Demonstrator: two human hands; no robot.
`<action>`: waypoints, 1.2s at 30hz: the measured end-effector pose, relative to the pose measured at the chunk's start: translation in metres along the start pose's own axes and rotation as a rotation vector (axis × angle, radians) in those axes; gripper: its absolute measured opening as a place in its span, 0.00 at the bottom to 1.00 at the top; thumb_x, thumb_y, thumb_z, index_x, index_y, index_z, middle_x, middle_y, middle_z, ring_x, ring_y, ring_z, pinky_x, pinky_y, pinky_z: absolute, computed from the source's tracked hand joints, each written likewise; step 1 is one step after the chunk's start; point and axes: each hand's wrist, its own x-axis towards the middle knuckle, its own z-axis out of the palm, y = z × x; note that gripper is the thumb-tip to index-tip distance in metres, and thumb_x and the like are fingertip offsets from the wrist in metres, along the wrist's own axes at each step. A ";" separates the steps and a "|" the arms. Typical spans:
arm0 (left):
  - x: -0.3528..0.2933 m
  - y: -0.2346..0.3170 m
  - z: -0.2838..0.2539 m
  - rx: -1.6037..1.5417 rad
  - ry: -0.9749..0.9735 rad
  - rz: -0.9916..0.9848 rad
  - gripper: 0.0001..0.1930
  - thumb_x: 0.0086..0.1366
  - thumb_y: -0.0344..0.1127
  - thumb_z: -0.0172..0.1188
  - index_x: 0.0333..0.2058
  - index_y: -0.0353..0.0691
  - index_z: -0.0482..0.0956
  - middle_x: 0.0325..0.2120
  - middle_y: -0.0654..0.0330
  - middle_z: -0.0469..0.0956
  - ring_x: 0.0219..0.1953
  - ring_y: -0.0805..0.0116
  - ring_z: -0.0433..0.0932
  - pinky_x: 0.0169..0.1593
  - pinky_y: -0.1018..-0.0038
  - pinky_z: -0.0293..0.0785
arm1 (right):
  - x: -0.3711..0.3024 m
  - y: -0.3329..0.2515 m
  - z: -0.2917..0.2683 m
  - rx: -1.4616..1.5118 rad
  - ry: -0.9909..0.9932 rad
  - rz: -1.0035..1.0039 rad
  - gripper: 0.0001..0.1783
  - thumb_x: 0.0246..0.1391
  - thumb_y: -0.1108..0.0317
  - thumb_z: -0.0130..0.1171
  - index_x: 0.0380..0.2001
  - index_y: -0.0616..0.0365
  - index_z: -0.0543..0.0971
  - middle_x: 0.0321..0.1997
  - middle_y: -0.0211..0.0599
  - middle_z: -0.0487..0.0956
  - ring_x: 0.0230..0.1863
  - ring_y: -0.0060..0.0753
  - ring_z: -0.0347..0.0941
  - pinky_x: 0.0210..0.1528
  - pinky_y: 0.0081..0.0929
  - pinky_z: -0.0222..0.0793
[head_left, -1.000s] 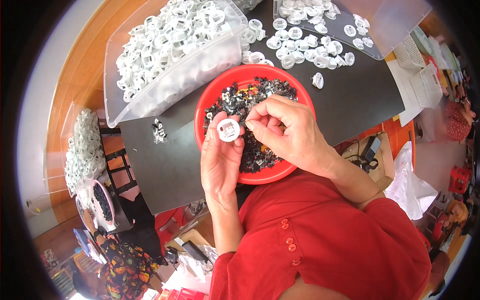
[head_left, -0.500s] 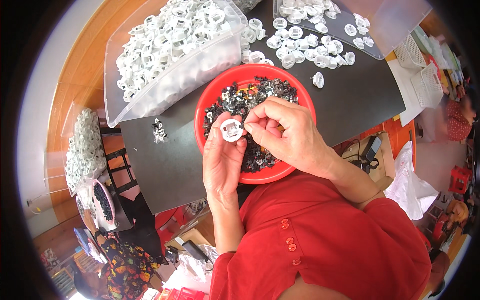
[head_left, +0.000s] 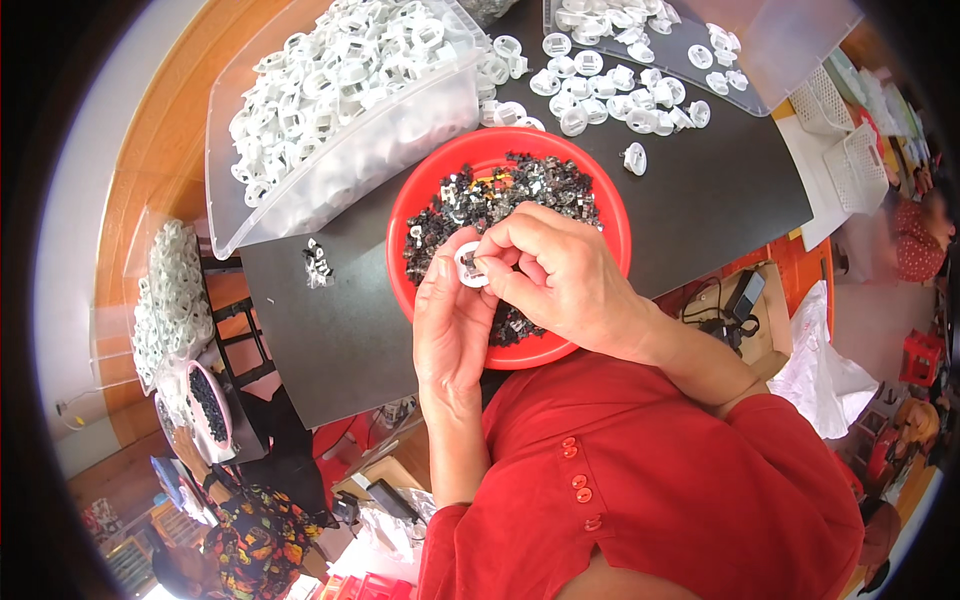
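Note:
A round white plastic part (head_left: 468, 266) with a square opening is held upright between the fingers of my left hand (head_left: 448, 325). My right hand (head_left: 560, 280) pinches at the face of that part; a small dark piece shows by the fingertips, partly covered by them. Both hands are above a red basin (head_left: 617, 205) filled with small black, silver and a few orange pieces (head_left: 470, 200). My right hand and wrist cover part of the basin.
A clear bin (head_left: 370, 165) heaped with white round parts stands at the back left of the dark table (head_left: 330, 350). More loose white parts (head_left: 620, 95) lie at the back right, by another clear bin (head_left: 770, 60). A small cluster of pieces (head_left: 318, 265) lies left. Another person (head_left: 260, 520) sits lower left.
My right fingertips have moved left onto the face of the white part, bringing the small dark piece against its opening. The white part has turned slightly and shifted a little right.

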 end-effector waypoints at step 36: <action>0.001 0.005 0.000 0.077 0.020 0.067 0.19 0.68 0.39 0.55 0.52 0.33 0.72 0.47 0.57 0.76 0.49 0.67 0.75 0.54 0.68 0.71 | 0.011 0.001 0.007 -0.146 0.033 -0.288 0.06 0.49 0.77 0.61 0.30 0.60 0.74 0.28 0.36 0.73 0.24 0.35 0.74 0.24 0.30 0.69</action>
